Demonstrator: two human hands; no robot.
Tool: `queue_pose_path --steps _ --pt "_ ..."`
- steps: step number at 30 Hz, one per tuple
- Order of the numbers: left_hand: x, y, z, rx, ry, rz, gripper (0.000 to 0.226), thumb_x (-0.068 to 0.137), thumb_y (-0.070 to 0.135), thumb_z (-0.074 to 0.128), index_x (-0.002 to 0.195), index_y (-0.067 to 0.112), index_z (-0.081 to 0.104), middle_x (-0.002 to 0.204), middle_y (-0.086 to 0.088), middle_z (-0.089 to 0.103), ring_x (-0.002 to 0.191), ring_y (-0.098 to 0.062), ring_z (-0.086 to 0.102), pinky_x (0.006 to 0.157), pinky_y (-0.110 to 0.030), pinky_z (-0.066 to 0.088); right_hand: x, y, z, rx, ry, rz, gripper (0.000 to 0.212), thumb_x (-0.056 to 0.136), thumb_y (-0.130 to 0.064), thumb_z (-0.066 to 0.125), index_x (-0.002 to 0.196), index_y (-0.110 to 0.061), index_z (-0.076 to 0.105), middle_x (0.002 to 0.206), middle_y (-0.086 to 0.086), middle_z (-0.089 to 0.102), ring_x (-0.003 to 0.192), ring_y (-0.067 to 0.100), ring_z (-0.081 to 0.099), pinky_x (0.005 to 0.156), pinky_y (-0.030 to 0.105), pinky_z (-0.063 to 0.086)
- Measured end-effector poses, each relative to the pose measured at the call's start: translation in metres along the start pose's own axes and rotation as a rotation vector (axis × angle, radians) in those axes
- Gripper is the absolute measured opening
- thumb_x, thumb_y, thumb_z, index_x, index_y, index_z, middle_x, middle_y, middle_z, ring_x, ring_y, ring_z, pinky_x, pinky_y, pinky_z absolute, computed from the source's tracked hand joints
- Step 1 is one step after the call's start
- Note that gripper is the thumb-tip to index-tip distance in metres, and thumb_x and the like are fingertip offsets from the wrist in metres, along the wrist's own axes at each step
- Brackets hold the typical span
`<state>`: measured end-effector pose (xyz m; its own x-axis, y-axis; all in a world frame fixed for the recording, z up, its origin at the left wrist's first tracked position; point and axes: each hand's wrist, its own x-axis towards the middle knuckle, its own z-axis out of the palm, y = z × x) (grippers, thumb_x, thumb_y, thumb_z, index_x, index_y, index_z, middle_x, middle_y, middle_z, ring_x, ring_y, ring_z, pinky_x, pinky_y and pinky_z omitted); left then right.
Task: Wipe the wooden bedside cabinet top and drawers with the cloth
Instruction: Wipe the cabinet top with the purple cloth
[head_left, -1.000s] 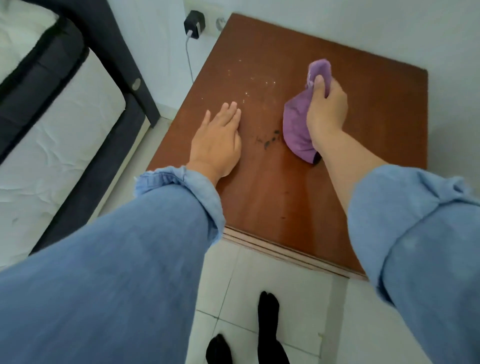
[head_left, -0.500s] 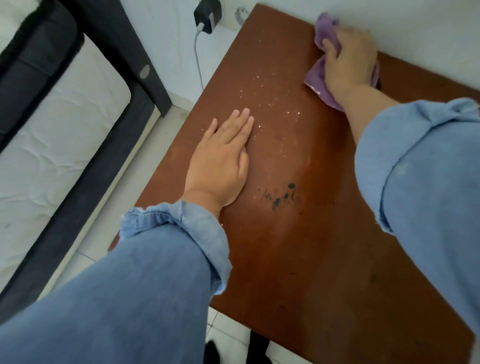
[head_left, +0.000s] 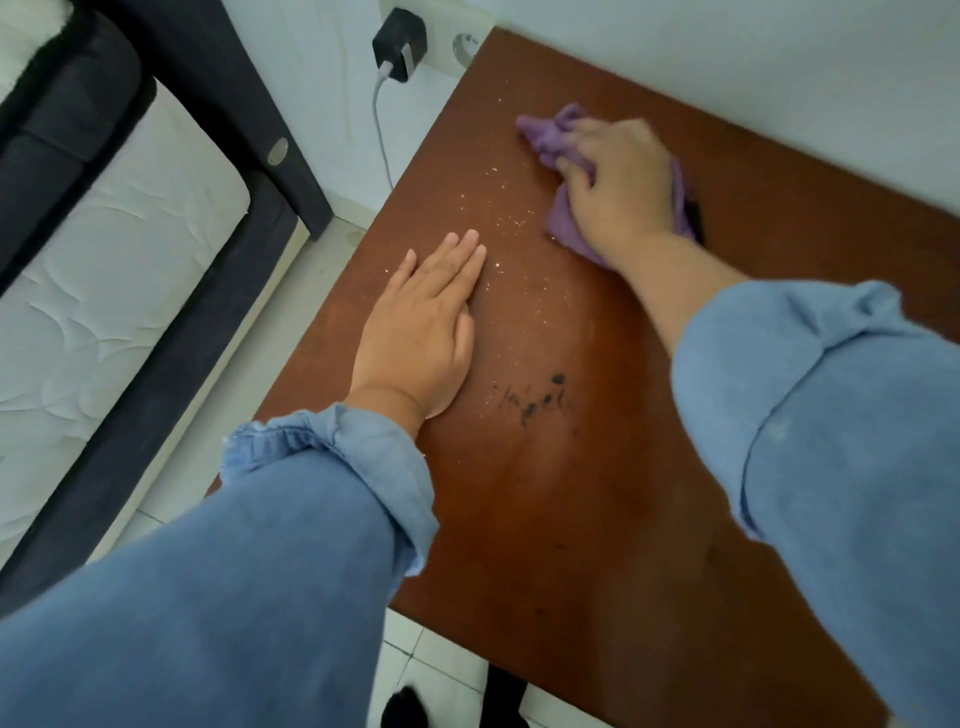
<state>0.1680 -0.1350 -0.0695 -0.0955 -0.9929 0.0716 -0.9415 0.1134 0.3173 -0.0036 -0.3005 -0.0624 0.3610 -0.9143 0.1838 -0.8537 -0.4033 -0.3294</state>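
The reddish-brown wooden cabinet top (head_left: 597, 509) fills the middle of the view. My right hand (head_left: 618, 187) presses a bunched purple cloth (head_left: 550, 140) onto its far part, near the wall. My left hand (head_left: 421, 332) lies flat on the top's left side, fingers together, holding nothing. White specks (head_left: 511, 218) are scattered between the two hands. Black smudges (head_left: 540, 400) mark the wood just right of my left wrist. The drawers are out of sight below the top.
A bed with a white mattress (head_left: 104, 249) and dark frame stands to the left. A black charger (head_left: 400, 44) with a white cable hangs from a wall socket behind the cabinet's far left corner. White floor tiles (head_left: 436, 665) and dark socks show below.
My right hand slid the cloth from the far back edge leftward and a little nearer, toward the white specks. The left hand stayed flat in place.
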Motion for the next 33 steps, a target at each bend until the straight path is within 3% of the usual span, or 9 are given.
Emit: queue_pose_path --steps 5,8,12,19,28,33 --pt "0.000 0.003 0.000 0.001 0.000 0.011 0.063 0.087 0.026 0.017 0.147 0.014 0.031 0.154 -0.001 0.030 0.143 -0.013 0.023 0.118 -0.029 0.005 -0.102 -0.066 0.007 0.075 0.101 -0.032 0.040 0.081 -0.019 0.050 0.117 -0.015 0.067 0.117 -0.002 0.068 0.097 0.026 0.059 0.089 0.038 0.047" --pt "0.001 0.003 0.001 -0.027 0.004 0.008 0.064 0.086 0.025 0.017 0.148 0.016 0.027 0.154 0.001 0.030 0.143 -0.012 0.022 0.118 -0.030 0.007 -0.132 -0.087 0.010 0.077 0.130 -0.044 0.041 0.082 -0.019 0.046 0.116 -0.010 0.067 0.117 0.001 0.068 0.096 0.026 0.061 0.089 0.040 0.050" --pt "0.002 0.002 0.002 -0.026 0.011 0.007 0.061 0.088 0.020 0.021 0.148 0.017 0.026 0.154 0.001 0.030 0.144 -0.011 0.021 0.118 -0.029 0.006 -0.128 -0.086 0.007 0.075 0.114 -0.021 0.043 0.083 -0.020 0.041 0.117 -0.013 0.067 0.118 -0.001 0.068 0.097 0.024 0.059 0.089 0.037 0.049" --pt "-0.041 0.000 -0.012 -0.102 0.071 -0.067 0.057 0.090 0.020 0.023 0.145 0.013 0.035 0.153 0.000 0.030 0.143 -0.010 0.021 0.119 -0.031 0.007 -0.128 -0.087 0.001 0.048 0.036 0.014 0.045 0.085 -0.014 0.050 0.129 -0.019 0.058 0.127 -0.006 0.061 0.114 0.022 0.050 0.100 0.036 0.035" --pt "-0.142 -0.034 -0.028 0.006 -0.019 -0.046 0.057 0.091 0.022 0.021 0.146 0.013 0.033 0.154 0.001 0.028 0.143 -0.012 0.021 0.119 -0.030 0.008 -0.129 -0.089 -0.001 0.014 0.014 0.015 0.045 0.089 -0.015 0.046 0.132 -0.023 0.055 0.128 -0.006 0.059 0.117 0.023 0.045 0.100 0.035 0.030" --pt "-0.150 -0.041 -0.020 -0.019 0.053 -0.015 0.056 0.090 0.017 0.025 0.144 0.013 0.038 0.151 0.001 0.033 0.141 -0.012 0.026 0.118 -0.027 0.010 -0.131 -0.091 -0.003 -0.008 0.008 0.036 0.044 0.093 -0.017 0.045 0.136 -0.026 0.050 0.130 -0.006 0.056 0.116 0.022 0.044 0.100 0.033 0.031"
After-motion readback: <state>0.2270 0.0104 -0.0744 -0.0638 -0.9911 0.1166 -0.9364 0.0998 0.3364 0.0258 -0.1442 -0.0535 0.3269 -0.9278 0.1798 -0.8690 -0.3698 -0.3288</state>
